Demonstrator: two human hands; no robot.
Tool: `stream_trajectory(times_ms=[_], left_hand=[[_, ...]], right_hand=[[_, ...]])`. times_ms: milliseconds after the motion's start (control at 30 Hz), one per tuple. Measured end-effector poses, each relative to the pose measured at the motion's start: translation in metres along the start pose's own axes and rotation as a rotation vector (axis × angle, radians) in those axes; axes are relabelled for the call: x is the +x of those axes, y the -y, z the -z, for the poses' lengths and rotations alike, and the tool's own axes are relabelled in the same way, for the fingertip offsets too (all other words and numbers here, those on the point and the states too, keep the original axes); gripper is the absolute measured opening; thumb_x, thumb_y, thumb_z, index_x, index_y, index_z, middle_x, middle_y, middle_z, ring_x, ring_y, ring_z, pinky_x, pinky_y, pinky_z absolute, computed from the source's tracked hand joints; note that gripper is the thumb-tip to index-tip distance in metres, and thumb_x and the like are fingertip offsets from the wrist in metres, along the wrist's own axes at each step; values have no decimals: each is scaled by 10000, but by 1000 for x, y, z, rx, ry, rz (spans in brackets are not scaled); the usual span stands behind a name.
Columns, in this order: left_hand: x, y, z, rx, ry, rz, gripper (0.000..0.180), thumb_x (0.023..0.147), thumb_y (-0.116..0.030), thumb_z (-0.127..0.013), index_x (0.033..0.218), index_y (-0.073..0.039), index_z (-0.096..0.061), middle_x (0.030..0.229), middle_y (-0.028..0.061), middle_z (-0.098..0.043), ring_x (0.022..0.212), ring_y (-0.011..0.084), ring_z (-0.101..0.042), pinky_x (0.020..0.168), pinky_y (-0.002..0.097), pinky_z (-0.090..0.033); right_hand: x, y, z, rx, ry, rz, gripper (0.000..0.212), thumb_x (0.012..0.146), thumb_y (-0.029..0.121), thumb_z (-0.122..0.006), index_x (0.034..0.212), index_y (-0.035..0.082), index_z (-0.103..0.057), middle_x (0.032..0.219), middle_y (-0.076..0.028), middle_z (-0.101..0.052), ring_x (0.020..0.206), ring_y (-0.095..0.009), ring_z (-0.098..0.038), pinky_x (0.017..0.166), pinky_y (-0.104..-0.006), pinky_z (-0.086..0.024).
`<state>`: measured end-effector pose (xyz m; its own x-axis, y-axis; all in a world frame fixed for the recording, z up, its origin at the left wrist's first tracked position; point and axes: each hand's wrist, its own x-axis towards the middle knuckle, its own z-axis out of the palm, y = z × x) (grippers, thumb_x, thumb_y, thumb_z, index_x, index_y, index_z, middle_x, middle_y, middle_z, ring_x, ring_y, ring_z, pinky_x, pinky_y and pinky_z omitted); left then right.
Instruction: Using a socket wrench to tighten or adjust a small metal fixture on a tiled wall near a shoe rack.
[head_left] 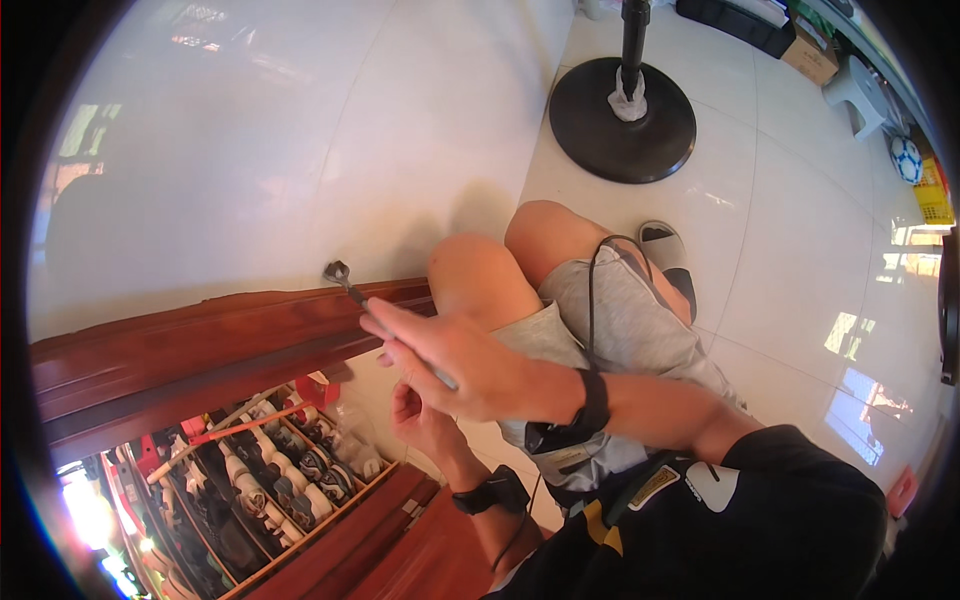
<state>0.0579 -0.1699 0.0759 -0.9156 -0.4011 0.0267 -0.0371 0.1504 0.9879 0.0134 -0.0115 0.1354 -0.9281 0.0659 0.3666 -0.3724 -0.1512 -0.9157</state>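
Person sits low on the floor, knees bent, dark shirt and grey shorts nearest the camera. Left hand hangs lower, over the corner of the wooden drawer, fingers curled inward; can't tell if it pinches anything. Right hand crosses above it, fingers closed around the handle of a slim metal tool, likely a small wrench or socket driver. Tool points up-left, its head just at the top edge of the reddish wooden cabinet, probably held that way to line the tip up with the wood. Both wrists wear black bands, with a cable running across the lap. Drawer is pulled open and divided into compartments full of small parts, with a red-handled tool lying across them. Beyond the knees: a sandal on glossy white floor tiles, then a black round fan base. Farther right, a cardboard box, a white stool and a ball.
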Motion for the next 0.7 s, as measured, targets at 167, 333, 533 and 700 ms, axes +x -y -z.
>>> stream_trajectory(times_ms=[167,333,533,700], left_hand=[[-1,-8,2,36,-13,2,97,930,-11,-711,1010,36,-681,875,105,-720,694,123,-660,562,223,-510],[-2,2,1,44,32,10,102,936,-3,-701,1026,40,-680,868,102,-719,691,127,-661,566,225,-511],[-2,-10,-2,51,17,28,116,932,-20,-713,1025,43,-684,915,109,-727,704,130,-666,584,229,-526],[-3,1,0,15,33,-7,120,930,-26,-718,1026,38,-685,925,113,-727,710,130,-666,577,228,-525]], right_hand=[[13,-9,24,284,-91,-144,489,1073,131,-487,1496,-87,-377,1345,-201,-644,1090,-215,-709,791,-278,-579],[2,-4,12,221,-36,-127,489,1067,123,-498,1480,-106,-375,1260,-220,-686,1044,-253,-736,797,-288,-588],[10,-4,18,399,-143,-226,461,1066,114,-465,1457,-122,-394,1300,-287,-648,1020,-275,-747,789,-291,-592],[1,2,11,60,87,-68,475,1084,125,-443,1489,-109,-360,1333,-275,-631,1013,-305,-741,798,-316,-605]])
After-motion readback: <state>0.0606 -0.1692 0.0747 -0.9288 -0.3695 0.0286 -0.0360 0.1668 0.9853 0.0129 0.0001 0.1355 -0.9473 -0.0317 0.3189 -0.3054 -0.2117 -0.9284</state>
